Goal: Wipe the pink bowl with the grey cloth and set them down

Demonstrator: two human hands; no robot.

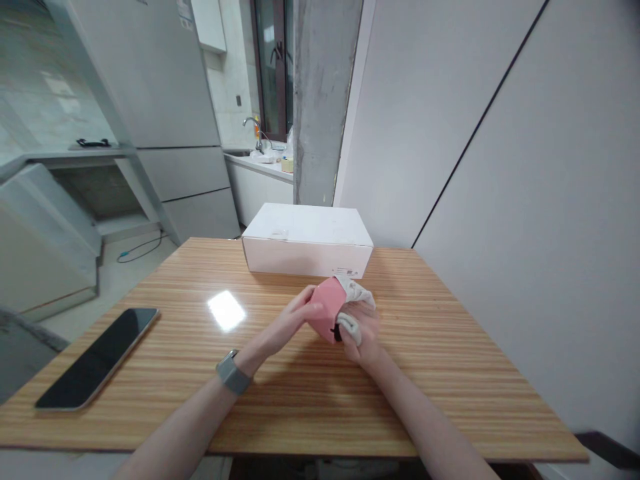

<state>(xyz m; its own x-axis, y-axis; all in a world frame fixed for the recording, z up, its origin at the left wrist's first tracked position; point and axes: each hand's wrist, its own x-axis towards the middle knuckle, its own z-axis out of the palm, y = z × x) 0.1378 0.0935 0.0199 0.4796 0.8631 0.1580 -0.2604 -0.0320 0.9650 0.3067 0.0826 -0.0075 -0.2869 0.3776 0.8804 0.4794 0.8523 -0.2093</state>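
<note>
Above the middle of the wooden table (200,400) my two hands hold a small pink object (327,310) between them. My left hand (287,323), with a grey watch on its wrist, grips the pink object from the left, fingers closed on its edge. My right hand (363,330) is closed around a white cloth (356,293) pressed against the pink object's right side. What the pink object is stays unclear.
A white closed box (307,240) lies at the table's far edge, just behind my hands. A black phone (97,357) lies face up near the left edge. A grey wall runs along the right. Behind are cabinets and a counter with a sink.
</note>
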